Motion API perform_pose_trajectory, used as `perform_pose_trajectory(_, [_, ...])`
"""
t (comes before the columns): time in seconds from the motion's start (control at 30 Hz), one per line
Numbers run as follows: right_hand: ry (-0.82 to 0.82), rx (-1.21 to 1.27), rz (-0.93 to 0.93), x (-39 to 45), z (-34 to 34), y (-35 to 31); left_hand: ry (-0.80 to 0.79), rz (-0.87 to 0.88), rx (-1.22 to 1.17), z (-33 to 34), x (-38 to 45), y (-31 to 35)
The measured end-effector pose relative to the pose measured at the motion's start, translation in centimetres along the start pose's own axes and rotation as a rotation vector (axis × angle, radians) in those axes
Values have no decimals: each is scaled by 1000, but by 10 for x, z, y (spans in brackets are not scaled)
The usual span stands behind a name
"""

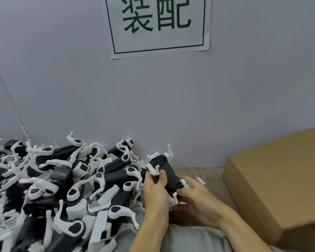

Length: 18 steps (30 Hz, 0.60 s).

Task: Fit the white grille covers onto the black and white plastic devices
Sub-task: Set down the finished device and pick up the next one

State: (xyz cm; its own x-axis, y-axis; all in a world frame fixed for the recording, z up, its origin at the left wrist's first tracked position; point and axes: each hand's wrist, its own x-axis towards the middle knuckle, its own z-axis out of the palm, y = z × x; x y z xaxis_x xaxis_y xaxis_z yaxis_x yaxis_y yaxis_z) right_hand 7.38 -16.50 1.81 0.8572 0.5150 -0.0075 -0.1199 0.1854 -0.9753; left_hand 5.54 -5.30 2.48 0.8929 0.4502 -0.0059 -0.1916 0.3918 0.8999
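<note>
A black and white plastic device (165, 169) is held up over the table edge, its white curved arms sticking out at the top and bottom. My left hand (155, 190) grips its near left side, thumb on the black body. My right hand (195, 198) holds its lower right end from below, fingers curled round a white arm. A big heap of like devices (65, 190) fills the left of the table, with white grille covers (100, 199) mixed in. Whether a cover sits on the held device is hidden.
A large brown cardboard box (278, 186) stands at the right, close to my right forearm. A grey wall with a green-lettered paper sign (158, 24) rises right behind the table. A small white plastic piece (201, 180) lies on the wooden table (207, 173).
</note>
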Motion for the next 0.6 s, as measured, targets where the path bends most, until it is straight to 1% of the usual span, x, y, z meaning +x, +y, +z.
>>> perform_pose_trajectory(0.2, [13, -9, 20, 4, -2, 3, 3, 1, -5, -2, 3, -1])
perform_pose_trajectory(0.37, [-1, -37, -18, 1, 0, -2, -55, 18, -37, -1, 1, 5])
perform_pose_trajectory(0.43, [-61, -18, -35, -2, 2, -7, -70, 5, -67, 1, 0, 10])
perform_pose_trajectory(0.53, [-238, 27, -68, -9, 0, -18, -50, -44, -105, 5, 0, 20])
perform_pose_trajectory(0.57, [-261, 48, -84, -11, -3, -22, -45, -58, -133, 6, -1, 25])
perform_pose_trajectory(0.6, [-237, 53, -92, -13, -7, -26, -44, -64, -164, 7, -2, 31])
